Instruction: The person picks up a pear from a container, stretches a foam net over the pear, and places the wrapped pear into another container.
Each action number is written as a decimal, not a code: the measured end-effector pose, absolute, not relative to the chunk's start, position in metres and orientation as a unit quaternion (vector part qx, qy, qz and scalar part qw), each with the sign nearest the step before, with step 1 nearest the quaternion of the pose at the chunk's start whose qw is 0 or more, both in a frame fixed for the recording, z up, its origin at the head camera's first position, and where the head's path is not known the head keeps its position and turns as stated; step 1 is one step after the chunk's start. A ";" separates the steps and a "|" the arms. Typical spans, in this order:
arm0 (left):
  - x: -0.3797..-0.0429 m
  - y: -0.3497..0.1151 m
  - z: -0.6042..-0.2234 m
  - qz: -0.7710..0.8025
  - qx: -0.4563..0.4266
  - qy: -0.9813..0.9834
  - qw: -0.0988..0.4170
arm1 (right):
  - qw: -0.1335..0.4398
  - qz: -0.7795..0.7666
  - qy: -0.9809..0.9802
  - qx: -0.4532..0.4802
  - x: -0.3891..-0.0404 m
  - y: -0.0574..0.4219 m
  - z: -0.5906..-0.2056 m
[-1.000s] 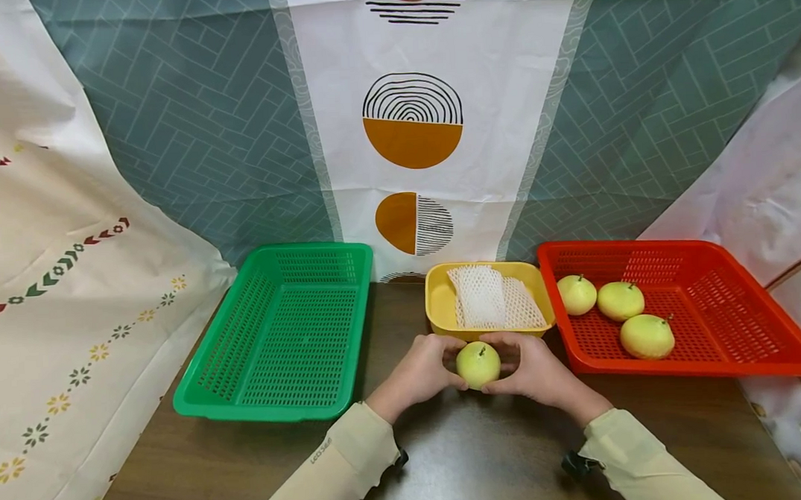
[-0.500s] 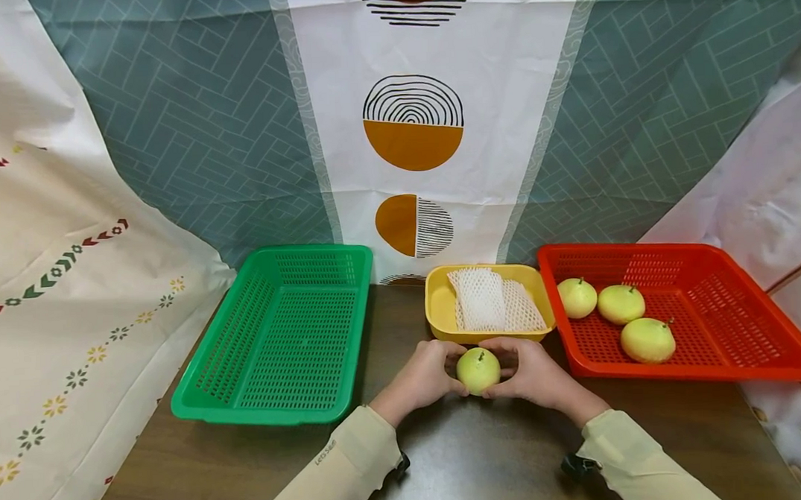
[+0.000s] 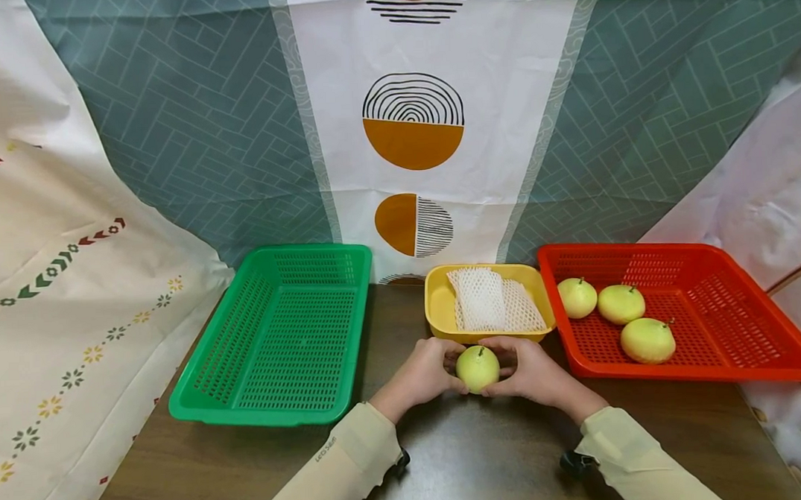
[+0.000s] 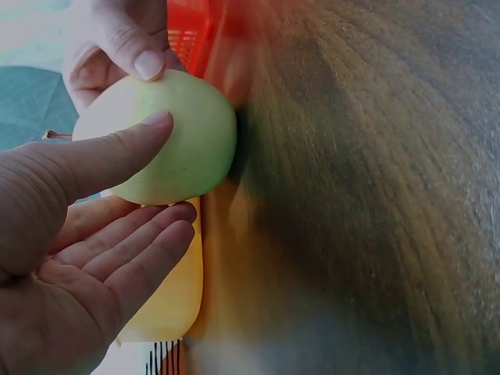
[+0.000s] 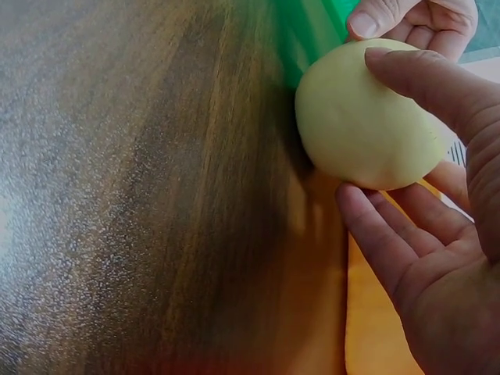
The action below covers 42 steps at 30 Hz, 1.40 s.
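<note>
A round, pale yellow-green pear (image 3: 478, 370) with a short dark stem stands on the table just in front of the yellow basket, stem up. My left hand (image 3: 422, 373) holds its left side, thumb at the front and fingers behind. From the right, my right hand (image 3: 533, 371) holds it the same way. In the left wrist view the left thumb lies along the pear (image 4: 187, 144) and the fingertips meet its far side. The right wrist view has the right thumb and fingertips on the pear (image 5: 355, 117), with the left thumb close by.
Behind the hands, a yellow basket (image 3: 437, 319) contains white foam nets (image 3: 479, 299). The red basket (image 3: 707, 348) at right has several pears, one pear (image 3: 647, 339) nearest the front. A green basket (image 3: 297, 351) stands at left on the brown table (image 3: 476, 455). Patterned cloth hangs behind.
</note>
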<state>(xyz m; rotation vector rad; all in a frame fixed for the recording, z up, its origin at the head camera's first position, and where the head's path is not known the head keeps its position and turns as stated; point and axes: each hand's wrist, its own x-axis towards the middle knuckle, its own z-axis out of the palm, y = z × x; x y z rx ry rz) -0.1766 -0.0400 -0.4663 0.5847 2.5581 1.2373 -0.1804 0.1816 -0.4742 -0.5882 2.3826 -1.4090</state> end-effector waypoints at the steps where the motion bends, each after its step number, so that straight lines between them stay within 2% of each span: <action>1: -0.177 -0.040 -0.466 0.424 0.200 0.875 0.120 | 0.155 -0.491 0.832 -0.206 -0.180 0.182 -0.474; 18: -0.176 -0.041 -0.456 0.396 0.204 0.888 0.112 | 0.160 -0.453 0.855 -0.194 -0.180 0.184 -0.468; 28: -0.178 -0.039 -0.398 0.331 0.198 0.919 0.079 | 0.144 -0.451 0.859 -0.197 -0.180 0.187 -0.441; 33: -0.189 -0.042 -0.381 0.417 0.166 0.893 0.039 | 0.106 -0.459 0.861 -0.193 -0.184 0.188 -0.419; 42: -0.211 -0.040 -0.401 0.546 0.027 0.830 -0.113 | -0.011 -0.440 0.887 -0.141 -0.196 0.187 -0.404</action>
